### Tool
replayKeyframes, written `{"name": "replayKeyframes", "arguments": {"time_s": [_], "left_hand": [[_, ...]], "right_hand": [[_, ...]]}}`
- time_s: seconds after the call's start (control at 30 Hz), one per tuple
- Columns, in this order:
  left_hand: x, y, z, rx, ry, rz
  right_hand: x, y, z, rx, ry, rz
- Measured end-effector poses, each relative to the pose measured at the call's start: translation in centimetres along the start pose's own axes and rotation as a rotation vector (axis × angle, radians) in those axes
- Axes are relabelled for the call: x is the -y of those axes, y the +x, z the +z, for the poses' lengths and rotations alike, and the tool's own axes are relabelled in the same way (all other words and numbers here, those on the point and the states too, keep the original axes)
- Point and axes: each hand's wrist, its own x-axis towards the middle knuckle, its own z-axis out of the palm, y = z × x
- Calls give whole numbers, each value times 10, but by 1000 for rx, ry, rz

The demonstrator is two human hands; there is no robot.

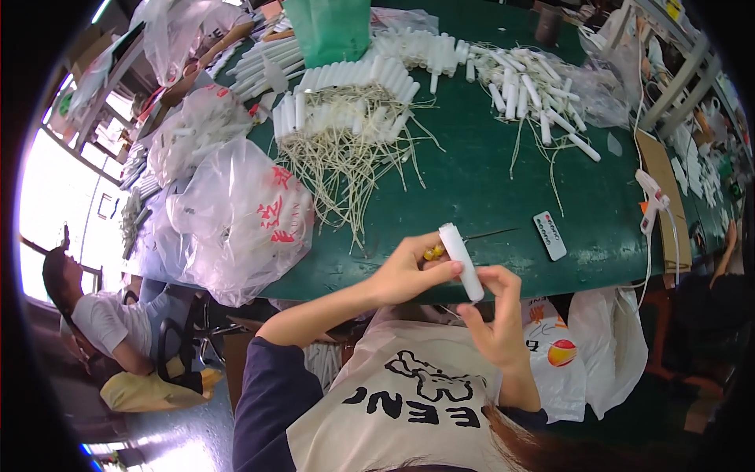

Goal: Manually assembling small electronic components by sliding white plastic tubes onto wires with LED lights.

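Just above the table's near edge, my left hand (413, 269) is closed around a white plastic tube (464, 263), which is tilted with its lower end toward me. A yellow handle (433, 252) is also tucked in the left fingers. From behind the tube a thin dark metal rod (494, 234) sticks out to the right; whether it joins the handle is hidden. My right hand (497, 316) has its thumb and forefinger around the tube's lower end, where a short thin wire (451, 311) shows. Beyond lie a pile of white tubes with pale wires (338, 169) and more loose tubes (531, 90).
A white remote control (550, 236) lies right on the green table (464, 173). Plastic bags (236, 220) crowd the left. A green bag (329, 31) stands at the back. A white corded tool (651, 200) hangs at the right edge. Another person (118, 322) sits far left.
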Motion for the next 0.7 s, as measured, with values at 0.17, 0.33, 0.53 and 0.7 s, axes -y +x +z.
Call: {"name": "replayKeyframes", "arguments": {"time_s": [0.17,0.33,0.53,0.7], "left_hand": [[-75,7,-61,-167,477,-22],[-109,48,-139,-575,1134,-90],[-113,99,-228,-771,1477,-415],[-77,119,-268,-768,1548,-473]], "right_hand": [[-1,8,-19,-70,-89,-28],[-5,5,-35,8,-346,74],[-11,3,-36,70,-409,99],[-12,3,-41,52,-425,102]]}}
